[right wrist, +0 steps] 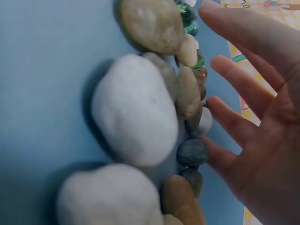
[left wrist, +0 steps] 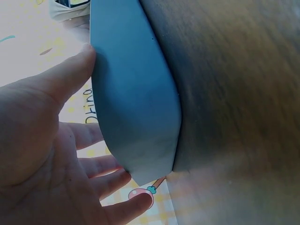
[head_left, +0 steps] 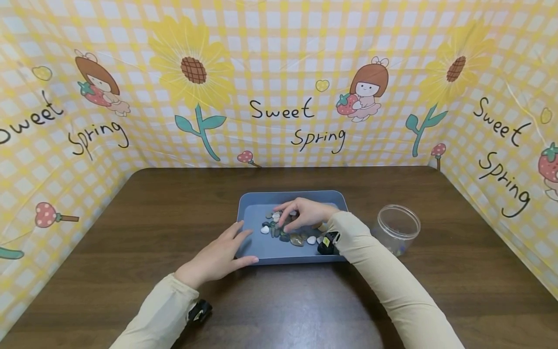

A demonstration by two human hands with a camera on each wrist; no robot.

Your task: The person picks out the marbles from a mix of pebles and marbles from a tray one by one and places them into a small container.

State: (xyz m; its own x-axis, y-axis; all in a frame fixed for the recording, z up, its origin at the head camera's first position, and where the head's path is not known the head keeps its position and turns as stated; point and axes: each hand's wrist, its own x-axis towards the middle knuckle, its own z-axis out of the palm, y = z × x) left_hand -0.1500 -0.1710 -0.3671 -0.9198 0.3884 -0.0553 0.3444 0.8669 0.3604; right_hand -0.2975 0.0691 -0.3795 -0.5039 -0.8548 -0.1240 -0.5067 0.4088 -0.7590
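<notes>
A shallow blue tray [head_left: 257, 249] lies on the table, with a loose heap of stones across its middle. Among them are a white pebble [right wrist: 136, 110], a glossy brown pebble [right wrist: 152, 23], dark stones [right wrist: 193, 152] and green glass-like pieces [right wrist: 186, 15]. My right hand [head_left: 307, 213] hovers low over the heap, its thumb and fingers spread apart and bent downward, with nothing seen between them. At the tray's left side is my left hand [head_left: 218, 254], fingers loosely spread along the rim, the thumb by the near left corner.
A clear round jar [head_left: 397, 228] without a lid stands right of the tray, close to my right forearm; a few small coloured pieces show at its bottom. Patterned yellow checked cloth [head_left: 279, 63] walls the brown wooden table [head_left: 183, 194] at the back and both sides.
</notes>
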